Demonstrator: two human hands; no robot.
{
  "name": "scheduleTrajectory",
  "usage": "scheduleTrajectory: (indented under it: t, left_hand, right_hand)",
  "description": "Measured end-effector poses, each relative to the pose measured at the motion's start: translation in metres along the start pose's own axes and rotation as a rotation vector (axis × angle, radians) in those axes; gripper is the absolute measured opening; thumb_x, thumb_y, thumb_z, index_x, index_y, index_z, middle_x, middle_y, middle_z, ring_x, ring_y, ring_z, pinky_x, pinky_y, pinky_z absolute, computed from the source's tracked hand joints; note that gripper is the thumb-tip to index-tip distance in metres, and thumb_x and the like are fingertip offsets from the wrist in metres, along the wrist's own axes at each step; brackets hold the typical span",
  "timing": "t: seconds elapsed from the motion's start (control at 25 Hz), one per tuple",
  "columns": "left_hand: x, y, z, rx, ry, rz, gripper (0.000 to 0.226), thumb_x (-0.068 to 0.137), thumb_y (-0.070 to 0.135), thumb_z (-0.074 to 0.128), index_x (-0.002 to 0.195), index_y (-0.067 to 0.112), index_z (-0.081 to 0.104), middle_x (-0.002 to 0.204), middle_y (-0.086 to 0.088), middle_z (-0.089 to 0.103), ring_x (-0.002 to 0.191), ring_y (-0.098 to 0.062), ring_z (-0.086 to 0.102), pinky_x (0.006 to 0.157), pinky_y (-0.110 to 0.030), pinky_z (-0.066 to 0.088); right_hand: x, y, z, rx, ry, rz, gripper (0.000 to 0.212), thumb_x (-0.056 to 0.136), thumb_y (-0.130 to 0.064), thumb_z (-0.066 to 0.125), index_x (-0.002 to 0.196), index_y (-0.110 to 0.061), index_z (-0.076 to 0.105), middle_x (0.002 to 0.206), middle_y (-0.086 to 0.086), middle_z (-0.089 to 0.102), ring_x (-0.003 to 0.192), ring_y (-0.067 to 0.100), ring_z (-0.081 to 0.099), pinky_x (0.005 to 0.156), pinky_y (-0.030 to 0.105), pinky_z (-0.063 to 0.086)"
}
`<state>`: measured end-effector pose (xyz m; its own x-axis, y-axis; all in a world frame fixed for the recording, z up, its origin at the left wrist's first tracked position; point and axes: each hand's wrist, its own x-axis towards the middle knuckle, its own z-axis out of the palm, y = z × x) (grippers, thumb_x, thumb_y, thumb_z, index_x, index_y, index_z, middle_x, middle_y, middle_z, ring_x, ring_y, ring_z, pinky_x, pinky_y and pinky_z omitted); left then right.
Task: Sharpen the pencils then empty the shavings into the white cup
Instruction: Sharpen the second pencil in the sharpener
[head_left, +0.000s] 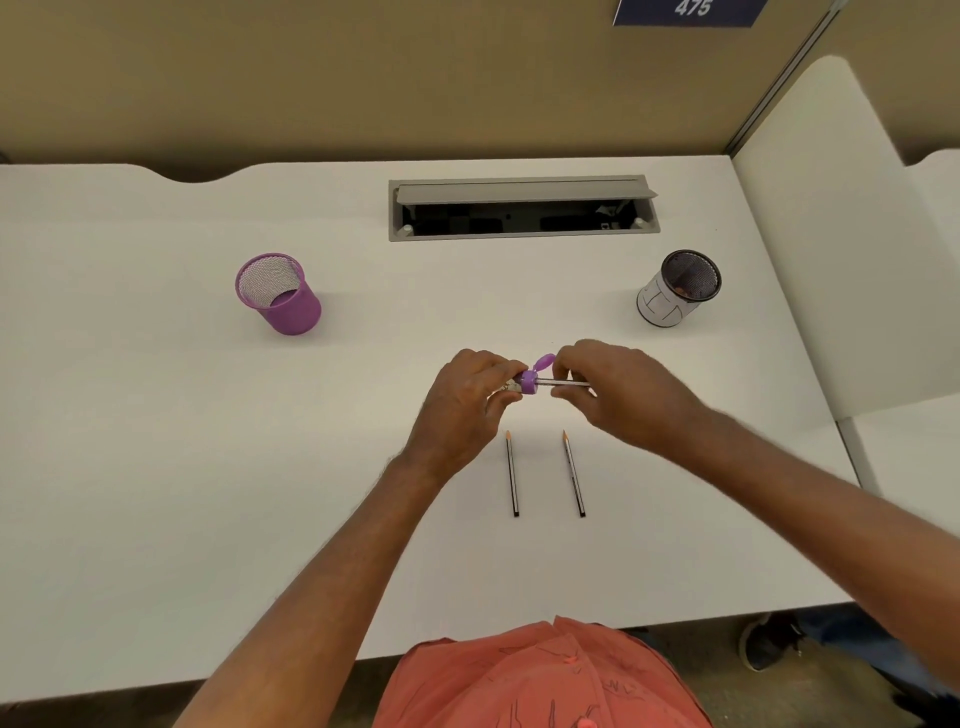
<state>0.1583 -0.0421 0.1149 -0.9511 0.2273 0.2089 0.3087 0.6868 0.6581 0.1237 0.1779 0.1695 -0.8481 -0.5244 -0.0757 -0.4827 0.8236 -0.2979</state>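
Observation:
My left hand grips a purple pencil sharpener with a clear shavings chamber and its small purple lid flipped up. My right hand pinches a silver-and-black pencil whose tip sits inside the sharpener. Both hands hover above the white desk. Two more pencils lie side by side on the desk below the hands, the left pencil and the right pencil, with sharpened tips pointing away from me. The white cup, a mesh cup wrapped in white paper, stands at the back right.
A purple mesh cup stands at the back left. An open grey cable tray is set into the desk at the back. A white divider panel bounds the right side. The desk's front edge runs close to my orange shirt.

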Motion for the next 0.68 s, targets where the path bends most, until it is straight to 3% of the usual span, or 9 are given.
scheduleTrajectory:
  t: [0.12, 0.2, 0.28, 0.36, 0.4, 0.44, 0.56, 0.68]
  left_hand:
    - [-0.001, 0.003, 0.001, -0.02, 0.008, -0.004, 0.029, 0.091, 0.011, 0.074, 0.119, 0.015, 0.071, 0.106, 0.002, 0.071, 0.097, -0.022, 0.057, 0.086, -0.037, 0.05]
    - [-0.001, 0.005, 0.002, -0.012, 0.023, -0.004, 0.028, 0.09, 0.01, 0.074, 0.118, 0.014, 0.072, 0.105, 0.001, 0.071, 0.096, -0.022, 0.058, 0.084, -0.038, 0.05]
    - [-0.002, 0.006, 0.002, 0.014, 0.048, -0.005, 0.028, 0.088, 0.009, 0.075, 0.116, 0.013, 0.073, 0.104, 0.0, 0.072, 0.094, -0.024, 0.059, 0.082, -0.041, 0.051]
    - [-0.004, 0.006, 0.002, 0.04, 0.045, 0.023, 0.027, 0.088, 0.009, 0.075, 0.115, 0.012, 0.073, 0.102, -0.001, 0.072, 0.092, -0.026, 0.06, 0.08, -0.043, 0.05]
    - [-0.004, 0.007, 0.002, 0.045, 0.03, 0.036, 0.026, 0.088, 0.01, 0.075, 0.114, 0.013, 0.073, 0.102, -0.001, 0.072, 0.091, -0.026, 0.06, 0.08, -0.043, 0.05]
    - [-0.004, 0.007, 0.002, 0.042, 0.014, 0.04, 0.026, 0.089, 0.01, 0.075, 0.114, 0.013, 0.073, 0.101, -0.001, 0.072, 0.091, -0.026, 0.06, 0.08, -0.043, 0.05]
    - [-0.003, 0.003, -0.002, 0.021, 0.004, 0.021, 0.027, 0.09, 0.011, 0.075, 0.117, 0.013, 0.072, 0.103, -0.001, 0.071, 0.093, -0.026, 0.059, 0.081, -0.043, 0.051]
    - [-0.003, 0.002, -0.002, 0.0, -0.006, 0.002, 0.027, 0.091, 0.012, 0.073, 0.118, 0.014, 0.071, 0.104, 0.0, 0.07, 0.094, -0.024, 0.057, 0.084, -0.041, 0.05]
  right_hand:
    - [-0.011, 0.0, 0.008, -0.427, 0.319, -0.264, 0.014, 0.102, -0.025, 0.062, 0.091, -0.018, 0.065, 0.074, 0.0, 0.057, 0.062, 0.025, 0.053, 0.049, 0.036, 0.038]
    - [-0.01, -0.001, 0.009, -0.422, 0.296, -0.231, 0.024, 0.105, -0.031, 0.055, 0.089, -0.019, 0.067, 0.071, -0.001, 0.059, 0.06, 0.026, 0.055, 0.05, 0.035, 0.037]
    - [0.0, -0.003, 0.003, -0.142, 0.052, 0.012, 0.032, 0.103, -0.044, 0.05, 0.087, -0.025, 0.07, 0.071, -0.006, 0.061, 0.064, 0.025, 0.058, 0.055, 0.032, 0.038]
    - [0.012, 0.002, -0.008, 0.447, -0.284, 0.294, 0.037, 0.101, -0.05, 0.055, 0.08, -0.025, 0.072, 0.066, -0.011, 0.058, 0.064, 0.019, 0.053, 0.058, 0.031, 0.038]
    - [0.016, 0.005, -0.012, 0.662, -0.38, 0.375, 0.038, 0.1, -0.051, 0.058, 0.077, -0.024, 0.073, 0.063, -0.013, 0.055, 0.06, 0.014, 0.049, 0.057, 0.028, 0.036]
    - [0.019, 0.005, -0.015, 0.706, -0.406, 0.367, 0.039, 0.099, -0.051, 0.058, 0.076, -0.024, 0.074, 0.062, -0.016, 0.055, 0.059, 0.009, 0.05, 0.057, 0.026, 0.036]
    - [0.013, 0.0, -0.004, 0.265, -0.206, 0.151, 0.025, 0.097, -0.053, 0.059, 0.09, -0.031, 0.068, 0.075, -0.02, 0.059, 0.075, 0.012, 0.063, 0.06, 0.029, 0.043]
    - [-0.001, -0.002, 0.007, -0.195, 0.117, -0.159, 0.008, 0.1, -0.031, 0.062, 0.103, -0.024, 0.066, 0.082, -0.008, 0.057, 0.069, 0.023, 0.058, 0.052, 0.032, 0.041]
